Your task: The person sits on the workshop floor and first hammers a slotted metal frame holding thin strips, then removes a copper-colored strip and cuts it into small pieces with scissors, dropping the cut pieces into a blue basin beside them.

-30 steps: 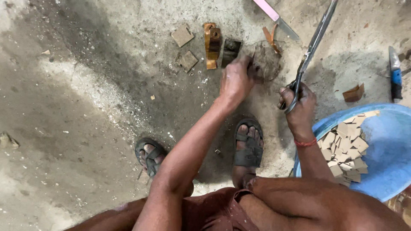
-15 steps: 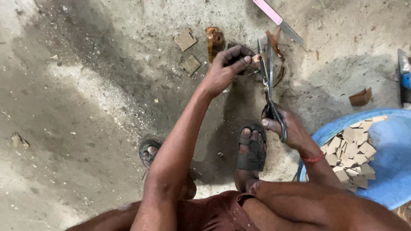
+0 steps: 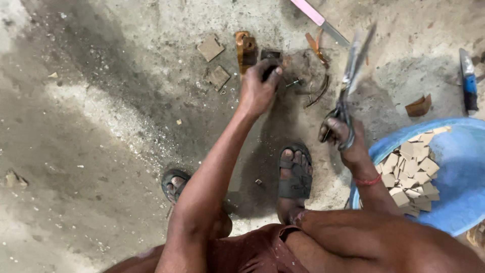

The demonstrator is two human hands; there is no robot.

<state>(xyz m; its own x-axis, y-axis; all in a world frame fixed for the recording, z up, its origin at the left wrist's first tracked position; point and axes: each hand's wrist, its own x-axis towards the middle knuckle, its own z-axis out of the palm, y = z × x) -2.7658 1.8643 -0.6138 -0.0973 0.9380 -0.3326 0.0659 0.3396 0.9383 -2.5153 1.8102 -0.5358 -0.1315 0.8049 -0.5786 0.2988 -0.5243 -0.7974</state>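
My left hand [image 3: 258, 88] reaches forward over the dirty concrete floor and pinches a small dark piece [image 3: 269, 64] at its fingertips, beside a brown metal block [image 3: 246, 48]. My right hand [image 3: 341, 135] grips the handles of a large pair of metal shears [image 3: 352, 65], blades pointing away and blurred. Between the two hands curved dark scraps [image 3: 317, 91] lie on the floor. Both my sandalled feet [image 3: 294, 174] are planted below the hands.
A blue plastic basin [image 3: 457, 179] at the right holds several tan square pieces [image 3: 410, 172]. Two flat square pieces [image 3: 210, 47] lie at the upper middle. A pink-handled tool [image 3: 316, 14], a blue-handled tool [image 3: 469, 81] and a brown scrap [image 3: 419, 106] lie around.
My left hand has drawn leftward to the small dark piece. My right hand with the shears has swung away to the right, blades now angled up-right.
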